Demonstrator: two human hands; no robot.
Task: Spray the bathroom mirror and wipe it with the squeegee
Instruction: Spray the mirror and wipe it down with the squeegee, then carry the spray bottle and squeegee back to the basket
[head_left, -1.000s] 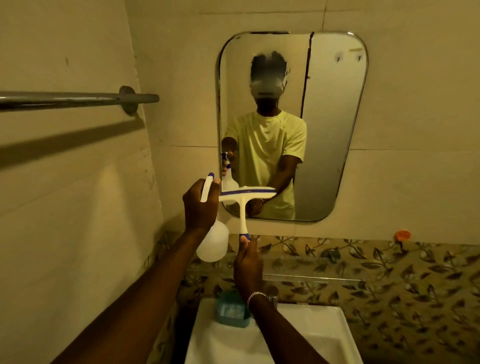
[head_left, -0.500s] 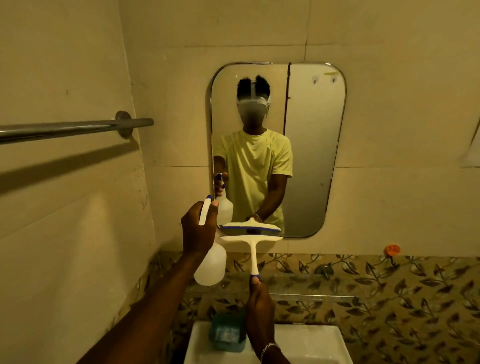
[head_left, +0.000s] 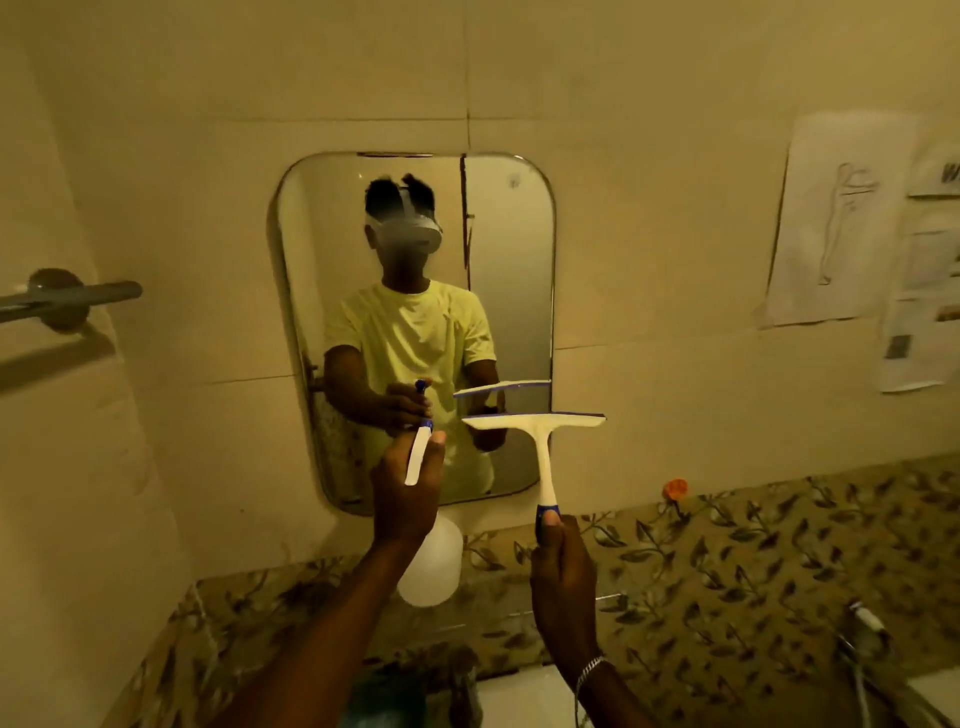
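Observation:
A rounded mirror (head_left: 511, 270) hangs on the tiled wall straight ahead and reflects a person in a yellow shirt. My left hand (head_left: 405, 496) grips a white spray bottle (head_left: 432, 564) by its neck, nozzle aimed at the lower part of the mirror. My right hand (head_left: 563, 566) holds a white squeegee (head_left: 540, 431) by its blue-tipped handle, upright, its blade level in front of the mirror's lower right corner. Whether the blade touches the glass I cannot tell.
A metal towel bar (head_left: 67, 301) juts out from the left wall. Papers (head_left: 841, 223) are stuck on the wall to the right. A leaf-patterned tile band (head_left: 753, 561) runs below the mirror, with an orange knob (head_left: 675, 488) above it. A white sink (head_left: 524, 696) lies below.
The view has tilted up and swung right, so the mirror sits lower and more to the left. My right hand has moved the squeegee rightward, away from the spray bottle.

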